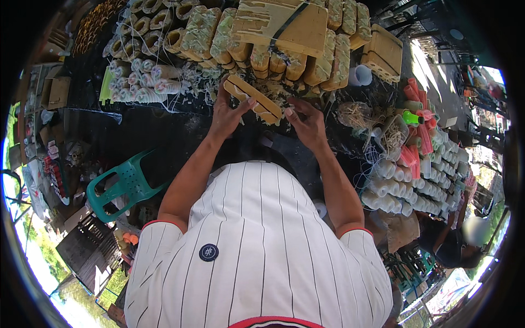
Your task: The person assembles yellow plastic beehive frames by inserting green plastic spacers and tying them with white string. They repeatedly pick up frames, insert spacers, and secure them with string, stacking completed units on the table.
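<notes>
My left hand (225, 116) is closed round a tan, rounded block (256, 99) with a dark lengthwise groove or band and pale streaks on it. The thumb lies across the near face, and the block slants down to the right. Just off its lower right end is my right hand (307, 121), its fingers curled in toward the thumb. Whatever that hand pinches, if anything, is too small to make out. Under and behind the block lie pale shavings (276, 90) on a dark work surface.
Stacked tan blocks (322, 65) and a larger tan slab (279, 27) stand behind my hands. Wrapped rolls (145, 76) lie at left, hollow tan pieces (139, 27) above them. At right are white rolls (404, 186) and a white cup (360, 75). A green plastic chair (123, 186) stands left; a person (454, 240) is far right.
</notes>
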Motion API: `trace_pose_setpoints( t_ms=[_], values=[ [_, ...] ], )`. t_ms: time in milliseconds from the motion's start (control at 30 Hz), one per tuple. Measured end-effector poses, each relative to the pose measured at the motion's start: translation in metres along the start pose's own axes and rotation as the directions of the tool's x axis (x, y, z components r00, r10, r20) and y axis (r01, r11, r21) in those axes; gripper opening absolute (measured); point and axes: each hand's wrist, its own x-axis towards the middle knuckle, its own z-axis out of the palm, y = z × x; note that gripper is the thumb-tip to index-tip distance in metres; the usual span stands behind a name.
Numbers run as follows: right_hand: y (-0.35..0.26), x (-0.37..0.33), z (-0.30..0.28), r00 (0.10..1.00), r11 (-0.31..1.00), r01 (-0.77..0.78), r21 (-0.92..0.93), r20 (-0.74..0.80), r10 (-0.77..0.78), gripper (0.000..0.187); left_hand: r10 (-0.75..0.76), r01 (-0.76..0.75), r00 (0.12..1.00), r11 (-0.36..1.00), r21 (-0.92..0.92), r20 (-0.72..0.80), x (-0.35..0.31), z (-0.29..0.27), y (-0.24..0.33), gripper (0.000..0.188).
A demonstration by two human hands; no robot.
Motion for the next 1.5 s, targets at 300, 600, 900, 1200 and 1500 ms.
trace_pose_setpoints(
  t_ms=[300,600,900,1200,1500],
  values=[
    [-0.018,0.026,0.004,0.986,0.996,-0.034,0.085,0.168,0.019,0.041,0.030,-0.034,0.998,0.995,-0.092,-0.051,-0.022,-0.013,-0.019,0.088],
    [0.020,0.010,0.046,0.983,0.975,0.185,0.121,-0.024,-0.183,0.032,-0.316,0.250,0.944,0.874,-0.416,-0.096,-0.066,-0.021,-0.012,0.066],
    [0.005,-0.004,0.028,0.952,0.995,0.006,0.097,-0.306,0.024,0.029,-0.377,0.330,0.925,0.862,-0.386,-0.051,-0.087,-0.154,-0.003,0.068],
    [0.063,0.019,0.061,0.759,0.739,-0.650,-0.179,-0.110,0.641,0.044,-0.538,0.570,0.819,0.800,-0.186,0.199,0.020,-0.225,-0.027,0.072],
    [0.100,0.019,0.101,0.577,0.639,-0.765,0.080,-0.354,0.736,0.042,-0.683,0.623,0.639,0.730,0.282,0.354,0.137,-0.224,-0.050,0.063]
  ],
)
